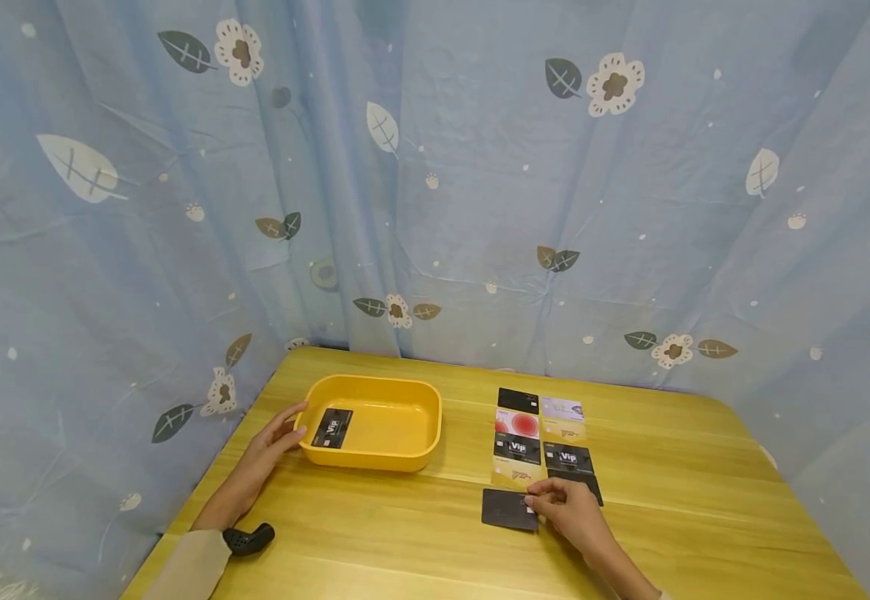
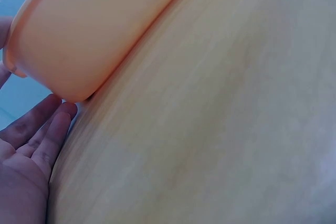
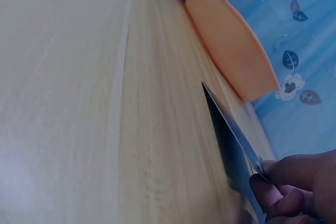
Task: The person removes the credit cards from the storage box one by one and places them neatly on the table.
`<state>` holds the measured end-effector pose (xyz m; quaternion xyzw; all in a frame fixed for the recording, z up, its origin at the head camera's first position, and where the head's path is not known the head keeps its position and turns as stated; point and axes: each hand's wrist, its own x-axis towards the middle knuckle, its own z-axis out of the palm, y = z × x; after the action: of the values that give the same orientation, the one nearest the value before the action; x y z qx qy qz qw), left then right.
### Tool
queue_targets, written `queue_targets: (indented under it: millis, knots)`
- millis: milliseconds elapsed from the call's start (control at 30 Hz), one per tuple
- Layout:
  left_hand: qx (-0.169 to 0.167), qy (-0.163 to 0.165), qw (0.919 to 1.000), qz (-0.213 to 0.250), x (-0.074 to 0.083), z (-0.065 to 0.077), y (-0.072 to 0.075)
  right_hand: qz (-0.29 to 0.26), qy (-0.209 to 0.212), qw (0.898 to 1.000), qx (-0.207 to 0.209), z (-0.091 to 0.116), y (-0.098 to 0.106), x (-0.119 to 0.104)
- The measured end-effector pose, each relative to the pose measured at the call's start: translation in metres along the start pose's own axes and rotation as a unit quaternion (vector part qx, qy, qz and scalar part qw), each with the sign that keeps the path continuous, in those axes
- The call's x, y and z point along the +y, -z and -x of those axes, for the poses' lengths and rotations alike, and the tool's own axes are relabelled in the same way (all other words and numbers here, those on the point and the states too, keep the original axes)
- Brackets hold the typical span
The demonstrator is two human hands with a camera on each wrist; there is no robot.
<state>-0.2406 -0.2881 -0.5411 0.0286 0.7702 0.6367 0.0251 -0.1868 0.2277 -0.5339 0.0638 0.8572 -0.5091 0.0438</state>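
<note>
My right hand (image 1: 572, 510) pinches a black card (image 1: 508, 509) at its right edge, between thumb and fingers. In the right wrist view that card (image 3: 231, 121) is tilted edge-on over the table, its shadow beside it. On the left, my left hand (image 1: 258, 457) touches the left end of a yellow plastic tray (image 1: 402, 461), with fingers at the rim and, in the left wrist view, relaxed fingers (image 2: 52, 132) against the lower wall. Inside the tray, at its left, lies a black Vip card (image 1: 332, 428).
Two columns of overlapping cards lie right of the tray, among them a red-and-white card (image 1: 517, 423), a Vip card (image 1: 567, 457) and a yellow card (image 1: 516, 474). A blue patterned curtain (image 1: 480, 208) hangs behind the wooden table (image 1: 375, 533).
</note>
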Motion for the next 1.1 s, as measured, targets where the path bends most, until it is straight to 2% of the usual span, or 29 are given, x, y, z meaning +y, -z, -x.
queue_targets:
  millis: [500,900,1100]
  knots:
    - [0.0,0.001,1.0,0.002,0.0045,0.0015,-0.0011,-0.014,-0.016,1.0,-0.002,0.0022,0.0053,0.0018]
    - [0.001,-0.004,1.0,0.001,0.0058,0.0035,-0.0017,0.021,-0.006,0.999,0.027,0.0027,0.0035,-0.0011]
    - [0.003,-0.004,1.0,0.0,0.004,0.0025,-0.0013,0.067,0.009,0.997,0.038,0.0034,0.0025,-0.0011]
